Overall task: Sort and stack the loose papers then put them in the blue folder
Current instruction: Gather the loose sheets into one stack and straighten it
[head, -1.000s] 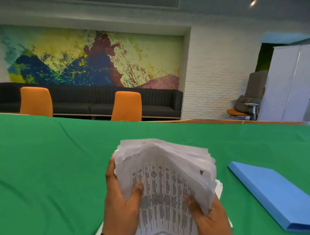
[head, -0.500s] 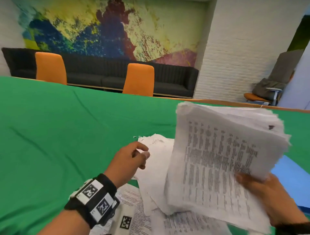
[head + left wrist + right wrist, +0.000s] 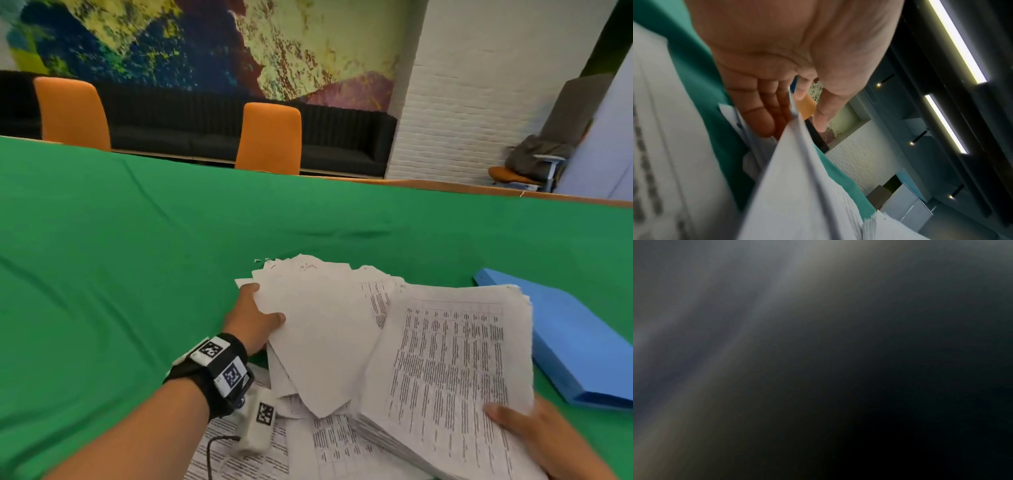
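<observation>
A thick stack of printed papers (image 3: 448, 373) lies low over the green table, held at its near right corner by my right hand (image 3: 534, 431), thumb on top. My left hand (image 3: 255, 317) pinches the left edge of a few loose white sheets (image 3: 318, 329), thumb on top and fingers beneath; the left wrist view shows the loose sheets (image 3: 797, 175) between thumb and fingers. More loose printed pages (image 3: 308, 448) lie flat under both piles. The closed blue folder (image 3: 575, 342) lies to the right of the stack. The right wrist view is dark and blurred.
A green cloth (image 3: 120, 274) covers the wide table. Two orange chairs (image 3: 270, 137) and a black sofa (image 3: 191, 133) stand behind its far edge. A grey chair (image 3: 537, 157) stands at the far right by the white brick wall.
My right hand has lowered the thick stack from upright to nearly flat. My left hand let go of the stack, reached left and took hold of the loose sheets. The camera tilted down.
</observation>
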`<state>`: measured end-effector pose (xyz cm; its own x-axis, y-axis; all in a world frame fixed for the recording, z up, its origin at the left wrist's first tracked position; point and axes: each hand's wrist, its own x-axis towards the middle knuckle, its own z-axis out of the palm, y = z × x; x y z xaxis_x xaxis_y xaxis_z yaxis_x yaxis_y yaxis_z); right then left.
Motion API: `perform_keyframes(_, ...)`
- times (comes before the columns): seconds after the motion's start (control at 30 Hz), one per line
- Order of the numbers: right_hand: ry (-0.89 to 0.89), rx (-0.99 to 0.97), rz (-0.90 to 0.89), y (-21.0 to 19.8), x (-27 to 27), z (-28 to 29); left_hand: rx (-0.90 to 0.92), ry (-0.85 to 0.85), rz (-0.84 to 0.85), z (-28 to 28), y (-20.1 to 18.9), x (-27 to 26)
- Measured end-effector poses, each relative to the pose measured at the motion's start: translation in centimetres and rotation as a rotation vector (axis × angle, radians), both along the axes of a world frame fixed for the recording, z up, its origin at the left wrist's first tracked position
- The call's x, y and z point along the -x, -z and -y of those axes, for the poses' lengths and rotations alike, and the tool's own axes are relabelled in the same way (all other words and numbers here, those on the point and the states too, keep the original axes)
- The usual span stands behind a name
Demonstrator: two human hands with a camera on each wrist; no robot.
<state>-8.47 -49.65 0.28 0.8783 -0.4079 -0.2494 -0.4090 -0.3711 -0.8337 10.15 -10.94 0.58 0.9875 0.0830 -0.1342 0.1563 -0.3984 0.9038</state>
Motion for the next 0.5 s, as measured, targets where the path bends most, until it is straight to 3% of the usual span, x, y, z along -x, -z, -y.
perform_keyframes(0.2,-0.024,-0.168,0.029,0.5,0.3,0.3,-0.027,0.056,0.110,0.9,0.2,2.3)
perform_keyframes(0.33,0.021,-0.348,0.070,0.5,0.7,-0.1,-0.012,-0.060,0.202,-5.3,-3.7,2.0)
perform_keyframes(0.5,0.001,-0.322,0.109,0.5,1.1,-0.2,0.033,-0.194,0.099,-12.1,-6.9,4.2)
